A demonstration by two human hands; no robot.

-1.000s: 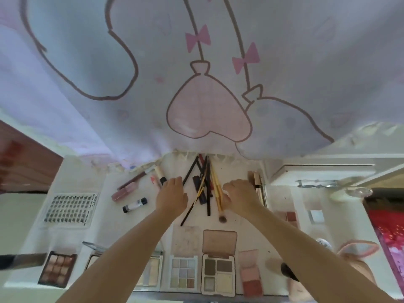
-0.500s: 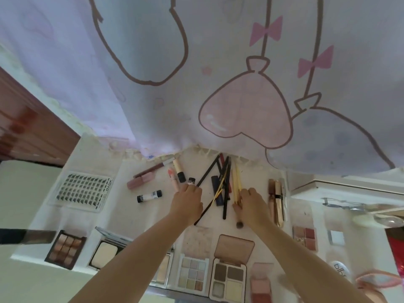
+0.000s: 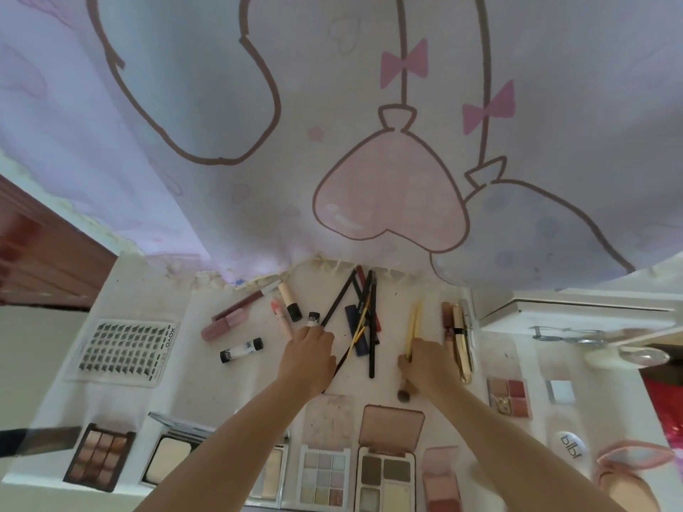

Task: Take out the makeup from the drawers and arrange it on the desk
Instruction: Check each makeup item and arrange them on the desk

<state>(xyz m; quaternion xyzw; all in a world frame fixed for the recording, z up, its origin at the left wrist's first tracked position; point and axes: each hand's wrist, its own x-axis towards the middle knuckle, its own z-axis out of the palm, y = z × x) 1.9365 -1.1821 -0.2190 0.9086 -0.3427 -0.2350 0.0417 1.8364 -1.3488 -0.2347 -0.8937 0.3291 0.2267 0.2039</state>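
Note:
On the white desk my right hand grips two yellow-handled brushes, whose dark brush head sticks out below the hand. They lie apart to the right of a pile of dark pencils. My left hand sits at the pile's left side, fingers curled down on a thin black pencil, fingertip beside a small black-and-white tube. Lip glosses and lipsticks lie to the left, gold mascara tubes to the right.
Open palettes line the front edge: a brown one, a powder compact, a pastel one and a brown-lidded one. A lash tray lies at the left. A printed curtain hangs over the back.
My right hand has drawn the yellow brushes rightwards out of the pencil pile, leaving a gap. My left hand has stayed at the pile's left side. The view has shifted left.

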